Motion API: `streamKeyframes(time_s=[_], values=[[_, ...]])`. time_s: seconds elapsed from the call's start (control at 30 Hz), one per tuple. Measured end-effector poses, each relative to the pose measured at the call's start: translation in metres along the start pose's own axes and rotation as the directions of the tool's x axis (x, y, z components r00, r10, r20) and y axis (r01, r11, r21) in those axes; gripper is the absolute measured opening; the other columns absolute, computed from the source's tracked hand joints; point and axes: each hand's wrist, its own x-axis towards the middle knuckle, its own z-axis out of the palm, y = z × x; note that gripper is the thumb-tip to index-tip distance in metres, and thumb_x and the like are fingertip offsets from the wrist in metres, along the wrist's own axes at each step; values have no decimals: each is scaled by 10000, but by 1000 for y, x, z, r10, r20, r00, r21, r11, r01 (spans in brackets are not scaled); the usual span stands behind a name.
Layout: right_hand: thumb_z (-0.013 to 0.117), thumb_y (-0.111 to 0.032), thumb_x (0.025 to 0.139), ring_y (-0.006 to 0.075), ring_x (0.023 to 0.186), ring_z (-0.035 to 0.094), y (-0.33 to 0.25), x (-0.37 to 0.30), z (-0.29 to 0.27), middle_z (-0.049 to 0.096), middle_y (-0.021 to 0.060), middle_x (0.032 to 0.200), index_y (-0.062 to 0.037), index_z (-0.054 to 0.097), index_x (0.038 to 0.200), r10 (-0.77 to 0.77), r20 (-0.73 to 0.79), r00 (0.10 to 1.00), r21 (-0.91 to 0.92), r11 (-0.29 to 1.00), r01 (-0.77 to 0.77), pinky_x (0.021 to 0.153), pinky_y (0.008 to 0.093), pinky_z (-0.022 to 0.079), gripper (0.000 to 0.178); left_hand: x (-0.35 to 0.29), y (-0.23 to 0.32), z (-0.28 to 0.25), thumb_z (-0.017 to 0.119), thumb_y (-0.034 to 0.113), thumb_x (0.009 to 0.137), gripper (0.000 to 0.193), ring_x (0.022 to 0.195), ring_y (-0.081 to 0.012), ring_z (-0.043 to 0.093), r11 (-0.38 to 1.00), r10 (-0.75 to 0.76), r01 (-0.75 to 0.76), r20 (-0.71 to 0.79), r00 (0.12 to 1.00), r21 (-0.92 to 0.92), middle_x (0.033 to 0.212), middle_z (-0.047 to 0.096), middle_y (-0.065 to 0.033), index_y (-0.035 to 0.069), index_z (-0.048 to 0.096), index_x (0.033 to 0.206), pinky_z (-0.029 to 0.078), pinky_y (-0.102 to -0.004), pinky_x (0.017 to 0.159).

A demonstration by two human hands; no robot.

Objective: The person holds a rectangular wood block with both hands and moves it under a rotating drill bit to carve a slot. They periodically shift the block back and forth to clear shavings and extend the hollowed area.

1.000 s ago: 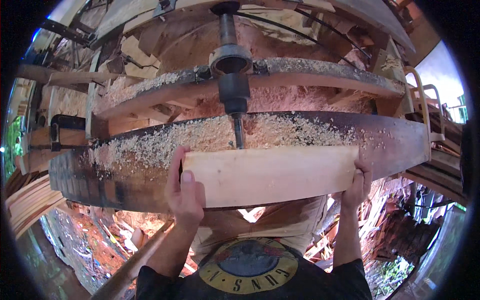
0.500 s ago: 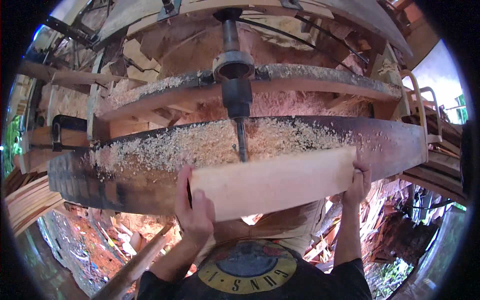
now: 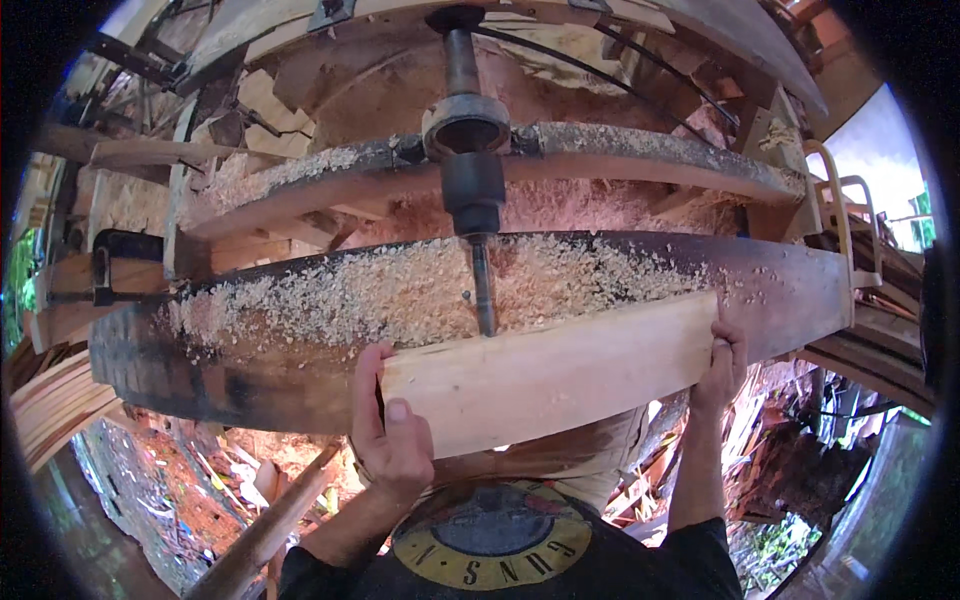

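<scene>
A pale, flat wooden board (image 3: pixel 555 375) lies across the near edge of a dark work table (image 3: pixel 270 385), its right end set a little farther back than its left. My left hand (image 3: pixel 393 430) grips the left end, thumb on top and fingers around the end. At the other end my right hand (image 3: pixel 722 365) holds the board, fingers curled against its edge. A drill bit (image 3: pixel 483 290) hangs from a dark chuck (image 3: pixel 473 195), its tip just at the board's far edge. Whether the tip touches the wood I cannot tell.
Wood chips (image 3: pixel 340 290) cover much of the table around the bit. Behind runs a chip-dusted beam (image 3: pixel 640 155). A black clamp (image 3: pixel 115 265) sits at the left, and a yellowish metal frame (image 3: pixel 835 215) at the right. Stacked boards (image 3: pixel 65 405) lie at the far left.
The board's left end has come slightly toward me with my left hand, and its upper face shows more. Both hands keep their grip.
</scene>
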Motion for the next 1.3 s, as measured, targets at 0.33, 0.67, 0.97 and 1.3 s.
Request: streamKeyframes(time_s=[0.33,0.67,0.97,1.3], values=[[444,-27,967,270,1157,619,12,-8,-8,629,272,1359,5,610,1054,-56,-29,998,64,996,58,987,368,493,190,-7,-9,2,400,330,1063,696,1403,-373,440,994,99,-99,1,995,48,1552,399,-320,-109,239,1578,363,-492,1176],[444,-58,1010,373,1313,554,16,-6,-21,490,376,1474,9,565,1084,-32,25,999,96,995,29,1106,471,451,157,-8,-16,10,397,307,1029,681,1289,-405,539,980,154,-134,-128,980,150,1499,444,-351,-136,313,1539,443,-519,1096],[392,-56,1003,401,1383,499,11,-7,-16,429,379,1528,18,557,1120,-179,119,976,-250,946,205,1146,496,434,216,-1,-18,3,387,257,1051,624,1387,-394,466,986,164,-162,-45,985,45,1526,422,-342,-112,321,1550,390,-514,1158],[400,-48,985,392,1329,543,10,-11,-8,496,388,1468,12,558,1108,-17,-31,999,67,998,20,1132,489,418,209,7,-12,-11,409,404,1085,714,1400,-378,449,989,94,-94,1,996,115,1545,411,-303,-84,252,1582,391,-521,1152]])
